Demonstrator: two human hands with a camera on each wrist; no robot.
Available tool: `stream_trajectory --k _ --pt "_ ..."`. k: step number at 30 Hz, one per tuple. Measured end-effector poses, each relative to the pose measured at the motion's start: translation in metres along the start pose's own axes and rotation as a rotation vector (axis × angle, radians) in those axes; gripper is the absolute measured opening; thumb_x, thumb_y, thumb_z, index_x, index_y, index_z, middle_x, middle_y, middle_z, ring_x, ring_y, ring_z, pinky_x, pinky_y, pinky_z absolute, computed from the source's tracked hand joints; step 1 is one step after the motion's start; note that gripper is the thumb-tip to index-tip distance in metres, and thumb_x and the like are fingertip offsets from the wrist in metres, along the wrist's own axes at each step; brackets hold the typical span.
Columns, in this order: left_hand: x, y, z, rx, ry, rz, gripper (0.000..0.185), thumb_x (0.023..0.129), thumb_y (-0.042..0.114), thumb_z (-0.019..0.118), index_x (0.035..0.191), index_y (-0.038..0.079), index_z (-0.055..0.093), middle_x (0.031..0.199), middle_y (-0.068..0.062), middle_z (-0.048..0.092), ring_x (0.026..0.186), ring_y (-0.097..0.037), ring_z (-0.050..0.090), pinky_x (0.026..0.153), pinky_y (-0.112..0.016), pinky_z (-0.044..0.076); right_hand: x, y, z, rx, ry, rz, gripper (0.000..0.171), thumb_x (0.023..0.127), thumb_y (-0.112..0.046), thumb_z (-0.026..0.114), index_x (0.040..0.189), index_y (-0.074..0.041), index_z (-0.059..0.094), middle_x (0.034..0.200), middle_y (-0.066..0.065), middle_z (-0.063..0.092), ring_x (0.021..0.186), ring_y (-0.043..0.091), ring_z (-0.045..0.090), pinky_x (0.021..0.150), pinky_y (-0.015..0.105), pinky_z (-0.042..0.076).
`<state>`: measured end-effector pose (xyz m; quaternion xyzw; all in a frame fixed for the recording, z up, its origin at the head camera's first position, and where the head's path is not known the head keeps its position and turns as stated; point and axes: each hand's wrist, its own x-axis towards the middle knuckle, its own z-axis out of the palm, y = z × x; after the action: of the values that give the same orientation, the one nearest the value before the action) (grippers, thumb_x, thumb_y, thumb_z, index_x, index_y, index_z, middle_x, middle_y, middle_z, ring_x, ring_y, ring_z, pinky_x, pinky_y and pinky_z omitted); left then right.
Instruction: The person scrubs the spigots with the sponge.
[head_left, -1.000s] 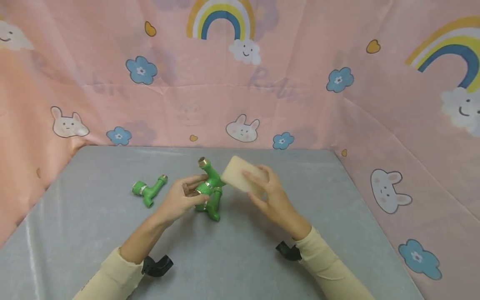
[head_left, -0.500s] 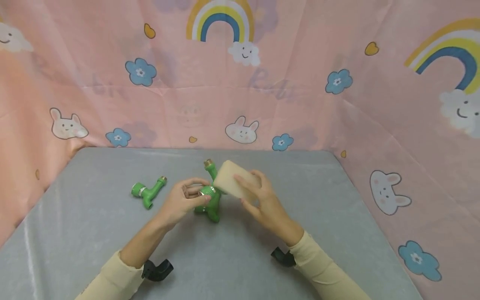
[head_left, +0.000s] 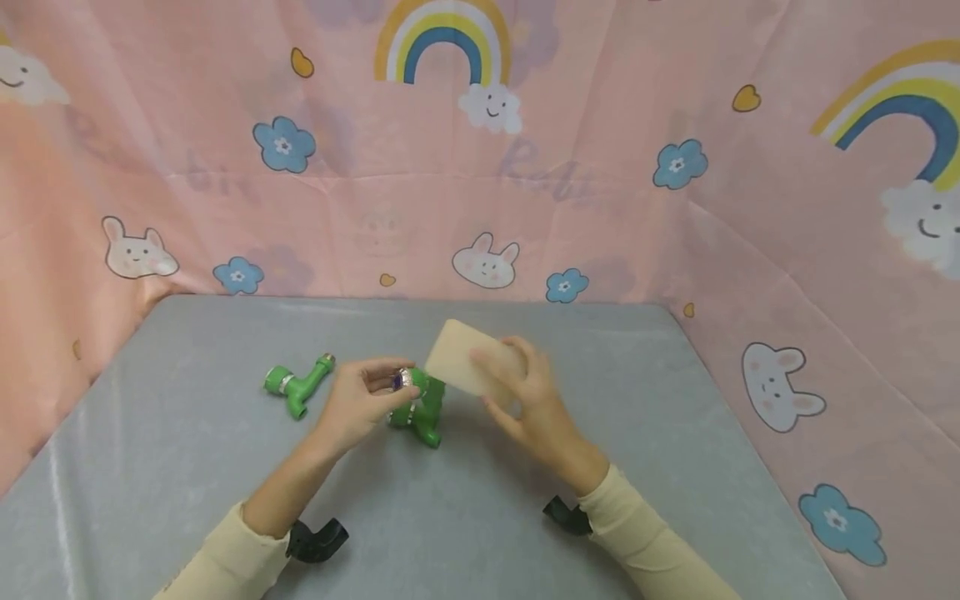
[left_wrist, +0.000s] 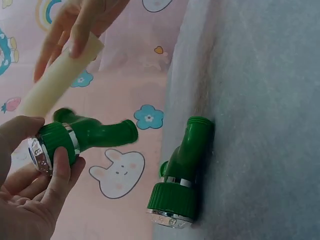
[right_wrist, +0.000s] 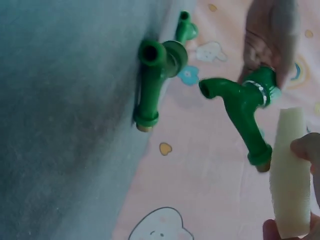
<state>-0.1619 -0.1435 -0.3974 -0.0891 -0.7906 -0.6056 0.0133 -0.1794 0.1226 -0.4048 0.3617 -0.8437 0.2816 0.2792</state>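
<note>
The green plastic tap is held above the middle of the grey table, gripped at its chrome-ringed cap end by the left hand; in the left wrist view the thumb and curled fingers wrap that cap, the spout pointing away; it looks stiff, light and hard, its smooth moulded body probably somewhat slippery, so the ribbed cap or the thick barrel seems the surest place to take hold, rather than the thin spout or the brass-coloured threaded tip. Just right of it, touching or very nearly touching, the beige sponge block is pinched flat between the thumb and the stretched fingers of the right hand; it is likely soft, light and yielding, best held across its broad faces as here. A second green tap lies on the table right below the held one, resting on its side; a third green tap lies further left, well apart. Near the person, black wrist mounts sit beside the cream sleeves. Around the far and right sides hangs a pink cloth printed with rainbows, rabbits and flowers.
</note>
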Motion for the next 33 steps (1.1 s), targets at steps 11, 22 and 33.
stream_trajectory --k 11,22,33 --pt "-0.004 0.006 0.012 0.152 0.044 0.06 0.037 0.083 0.012 0.084 0.116 -0.001 0.072 0.11 -0.021 0.075 0.09 -0.027 0.077 0.072 -0.026 0.064 -0.003 -0.007 0.01 -0.189 0.023 -0.034 0.062 0.077 -0.005 0.085 0.134 -0.019 0.065 0.132 0.024 0.051 0.115 0.043 0.048 0.089 0.054 0.055" --pt "-0.006 0.005 0.012 0.248 0.08 0.053 0.036 0.083 0.009 0.083 0.116 0.0 0.073 0.108 -0.021 0.075 0.081 -0.022 0.075 0.062 -0.021 0.061 -0.002 0.002 0.002 -0.144 0.062 0.127 0.058 0.078 -0.006 0.081 0.133 -0.018 0.067 0.13 0.027 0.05 0.107 0.044 0.05 0.083 0.055 0.056" --pt "-0.007 0.003 0.014 0.301 0.073 0.19 0.035 0.081 0.001 0.082 0.115 0.001 0.072 0.114 -0.019 0.074 0.096 -0.031 0.075 0.073 -0.024 0.064 0.003 0.001 -0.004 0.085 0.01 0.166 0.054 0.09 -0.014 0.07 0.143 -0.015 0.059 0.139 0.03 0.046 0.12 0.047 0.049 0.088 0.057 0.052"
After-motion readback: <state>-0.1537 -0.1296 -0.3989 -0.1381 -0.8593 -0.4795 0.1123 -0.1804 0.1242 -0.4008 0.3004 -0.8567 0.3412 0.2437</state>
